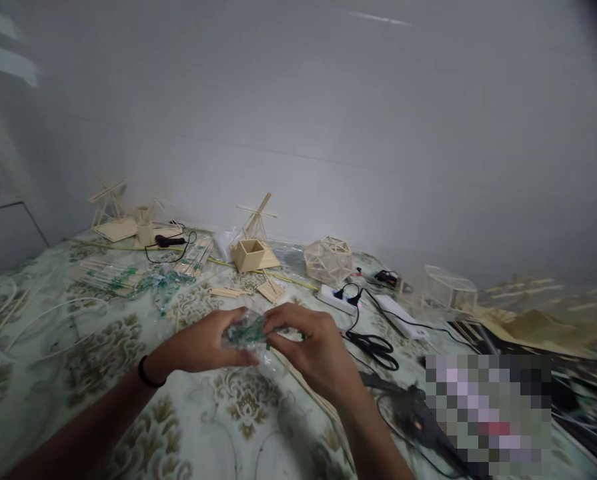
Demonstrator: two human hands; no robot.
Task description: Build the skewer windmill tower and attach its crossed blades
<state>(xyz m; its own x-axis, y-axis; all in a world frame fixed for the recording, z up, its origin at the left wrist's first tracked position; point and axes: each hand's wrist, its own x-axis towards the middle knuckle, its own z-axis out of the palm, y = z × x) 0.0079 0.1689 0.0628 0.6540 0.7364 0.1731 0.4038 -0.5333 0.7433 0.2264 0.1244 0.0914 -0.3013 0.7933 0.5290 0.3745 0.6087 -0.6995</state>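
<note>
Over the middle of the table, my left hand (203, 343), with a black band on its wrist, curls around a crumpled clear plastic wrapper (248, 331) with green print. My right hand (313, 337) faces it from the other side, thumb and fingers pinching the wrapper's right edge. A thin flap of clear plastic hangs below the fingers. Just beyond the hands lie a small square wooden piece (271, 290) and several short sticks (228, 292). More crumpled green-printed wrappers (165, 283) rest to the left, beside wrapped chopsticks (109, 275).
Stick windmill models (258, 223) with an open wooden box (249, 255) stand near the wall. Right of them are a stick polyhedron (329, 259), a white power strip (337, 299) and coiled black cable (375, 348). A dark tool (171, 241) lies back left.
</note>
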